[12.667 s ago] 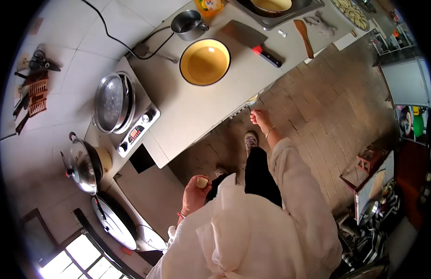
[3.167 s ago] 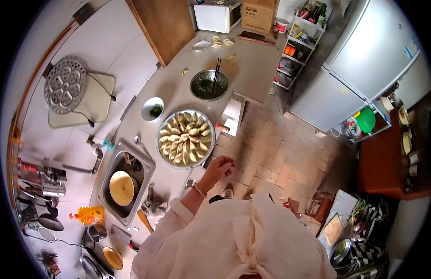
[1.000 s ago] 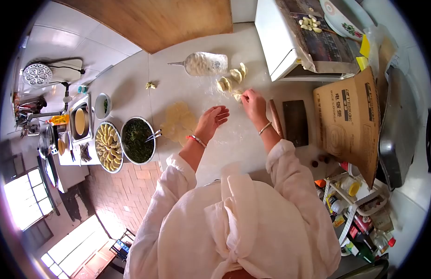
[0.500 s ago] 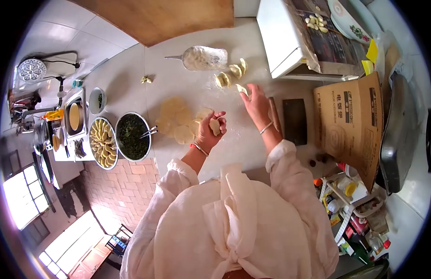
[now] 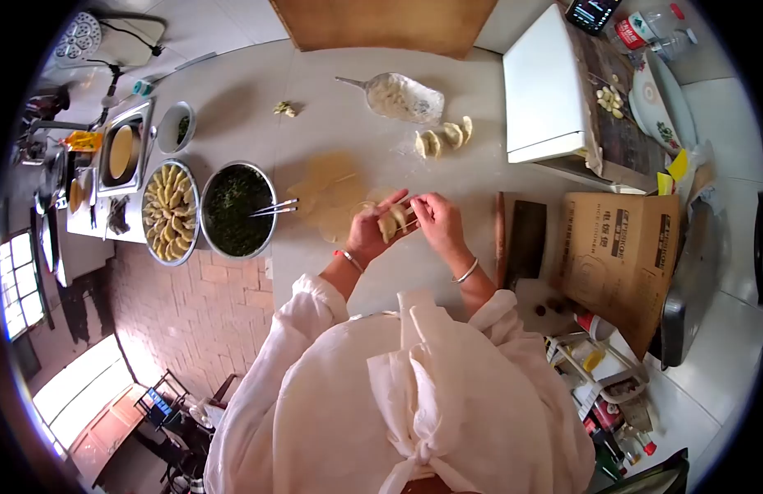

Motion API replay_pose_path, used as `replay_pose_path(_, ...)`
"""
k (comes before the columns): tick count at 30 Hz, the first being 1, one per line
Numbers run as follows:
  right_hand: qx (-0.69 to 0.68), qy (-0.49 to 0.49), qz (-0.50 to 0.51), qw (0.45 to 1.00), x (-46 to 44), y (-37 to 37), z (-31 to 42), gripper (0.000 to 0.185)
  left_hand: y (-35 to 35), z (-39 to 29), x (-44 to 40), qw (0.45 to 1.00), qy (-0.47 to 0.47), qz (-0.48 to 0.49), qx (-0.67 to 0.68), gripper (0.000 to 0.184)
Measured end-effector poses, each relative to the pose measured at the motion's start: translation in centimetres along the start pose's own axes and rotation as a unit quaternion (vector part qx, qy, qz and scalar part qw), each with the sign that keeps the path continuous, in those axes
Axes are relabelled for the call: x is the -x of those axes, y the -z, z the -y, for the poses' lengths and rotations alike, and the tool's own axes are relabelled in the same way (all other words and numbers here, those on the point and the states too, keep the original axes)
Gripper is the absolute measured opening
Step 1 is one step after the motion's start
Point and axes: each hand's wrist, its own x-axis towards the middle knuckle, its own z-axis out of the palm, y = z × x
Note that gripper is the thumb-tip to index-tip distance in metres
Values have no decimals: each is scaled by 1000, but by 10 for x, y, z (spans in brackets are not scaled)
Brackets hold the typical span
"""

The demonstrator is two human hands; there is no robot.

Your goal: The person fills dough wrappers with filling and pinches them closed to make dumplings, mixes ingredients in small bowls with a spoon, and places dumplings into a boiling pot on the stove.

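Observation:
Two dumplings (image 5: 392,221) lie side by side in my left hand (image 5: 367,236), which cups them over the counter. My right hand (image 5: 440,226) meets it from the right, its fingers pinched at the edge of the right dumpling. Behind my hands, several dumplings (image 5: 429,143) stand in a row beside a metal scoop of flour (image 5: 402,96). Flat round wrappers (image 5: 326,194) overlap to the left of my left hand. Further left are a metal bowl of green filling (image 5: 233,210) with chopsticks (image 5: 274,207) and a round tray of dumplings (image 5: 169,211).
A rolling pin (image 5: 500,239) and a dark cleaver-like board (image 5: 526,241) lie to the right, before a cardboard box (image 5: 616,247). A white appliance (image 5: 546,90) stands at the back right. The sink (image 5: 125,148) and a small white bowl (image 5: 176,127) are at the left.
My right hand has left the dumpling row and come to my left hand, which now holds two dumplings instead of one. The view has shifted, with the scoop now further right.

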Motion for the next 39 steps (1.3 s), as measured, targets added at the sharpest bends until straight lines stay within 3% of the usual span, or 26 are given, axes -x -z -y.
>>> replay_pose_path(2, 25, -32, -24, 999, -13, 0, -13, 14, 4, -2, 11, 1000, 11, -28, 8, 66)
replay_pose_path(5, 93, 23, -93, 991, -55, 5, -25, 22, 8, -9, 27, 999, 10, -47, -12, 65)
replay_pose_path(8, 233, 28, -112, 966, -86, -10, -32, 33, 2, -15, 40, 996, -4, -71, -57, 64)
replay_pose_path(11, 273, 51, -95, 956, -97, -23, -33, 37, -6, -21, 49, 991, -21, -93, -91, 66)
replay_pose_path(15, 268, 49, -100, 957, -105, -22, -41, 26, -13, -27, 54, 990, -39, -103, -85, 68)
replay_pose_path(16, 253, -7, -109, 961, -105, -22, -43, 17, -8, -28, 52, 993, -44, -84, -76, 68)
replay_pose_path(19, 109, -15, -178, 978, -113, -19, -80, 12, -6, -30, 41, 996, -60, -67, -6, 66)
replay_pose_path(20, -42, -119, -152, 980, -118, -16, -90, 12, -11, -32, 37, 996, -60, -71, 0, 62)
replay_pose_path(23, -274, -225, -143, 924, -113, 2, -77, 13, -12, -35, 17, 997, -71, -2, 19, 59)
replay_pose_path(27, -220, -164, -112, 955, -79, 17, -22, 11, -21, -34, -3, 995, -75, -66, -15, 56)
replay_pose_path(30, -110, 8, -113, 987, -46, 7, 0, 8, -16, -24, -12, 997, -68, -33, -25, 59)
replay_pose_path(34, -20, 106, -78, 991, 9, -2, 53, 11, -24, -9, 6, 998, -37, -17, -40, 55)
replay_pose_path(37, 69, 163, -52, 983, 41, -9, 71, 15, -24, 5, 29, 993, -71, -27, -89, 54)
replay_pose_path(39, 47, 177, -35, 983, 55, -8, 86, 14, -23, 10, 50, 993, -72, -9, -89, 55)
